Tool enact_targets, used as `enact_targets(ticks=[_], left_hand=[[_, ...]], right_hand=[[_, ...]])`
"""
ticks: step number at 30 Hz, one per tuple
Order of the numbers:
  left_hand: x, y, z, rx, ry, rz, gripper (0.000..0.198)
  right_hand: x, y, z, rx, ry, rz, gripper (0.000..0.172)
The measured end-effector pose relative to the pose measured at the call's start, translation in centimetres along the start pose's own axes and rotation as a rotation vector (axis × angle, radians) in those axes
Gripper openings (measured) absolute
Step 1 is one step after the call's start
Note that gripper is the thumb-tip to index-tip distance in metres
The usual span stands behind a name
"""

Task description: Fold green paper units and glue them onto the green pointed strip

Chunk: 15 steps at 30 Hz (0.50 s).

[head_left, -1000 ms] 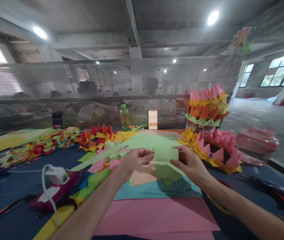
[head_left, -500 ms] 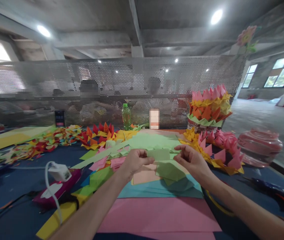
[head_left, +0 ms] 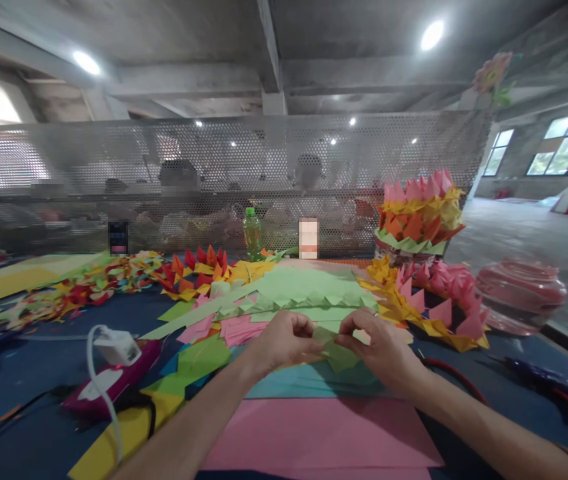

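My left hand (head_left: 287,339) is closed in a pinch on a small piece of light green paper (head_left: 325,333) in the middle of the view. From the other side, my right hand (head_left: 377,343) pinches the same paper's right part, its fingertips close to the left ones. Part of the paper is hidden by the fingers. Another green paper piece (head_left: 343,360) lies just below the hands, on blue sheets (head_left: 304,383) and a large pink sheet (head_left: 314,433). Beyond the hands, a row of folded green points (head_left: 309,303) lies on pale green sheets (head_left: 309,280).
Left, a purple power strip (head_left: 81,400) holds a white charger (head_left: 119,347) with a cable. Right are a folded pink-and-yellow paper ring (head_left: 444,310), a pink jar (head_left: 519,293) and a blue glue gun (head_left: 559,383). A green-capped bottle (head_left: 252,237) stands near the perforated screen (head_left: 224,160).
Both hands have come down toward me and closer together. The right hand, apart from the paper before, now pinches it too. The row of folded points shows more fully.
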State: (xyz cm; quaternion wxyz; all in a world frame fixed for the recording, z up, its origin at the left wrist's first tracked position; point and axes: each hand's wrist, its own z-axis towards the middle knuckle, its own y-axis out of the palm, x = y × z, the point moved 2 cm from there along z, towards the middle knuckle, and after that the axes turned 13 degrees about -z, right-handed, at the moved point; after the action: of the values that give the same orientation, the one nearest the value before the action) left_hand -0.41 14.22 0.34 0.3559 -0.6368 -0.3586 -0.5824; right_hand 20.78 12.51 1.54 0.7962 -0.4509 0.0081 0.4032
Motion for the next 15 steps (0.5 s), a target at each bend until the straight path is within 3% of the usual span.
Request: enact_targets(ticks=[15], left_hand=[[0.1, 0.0, 0.0, -0.024, -0.028, -0.139, 0.024]], right_hand=[[-1.0, -0.4, -0.2, 0.062, -0.212, -0.122, 0.021]])
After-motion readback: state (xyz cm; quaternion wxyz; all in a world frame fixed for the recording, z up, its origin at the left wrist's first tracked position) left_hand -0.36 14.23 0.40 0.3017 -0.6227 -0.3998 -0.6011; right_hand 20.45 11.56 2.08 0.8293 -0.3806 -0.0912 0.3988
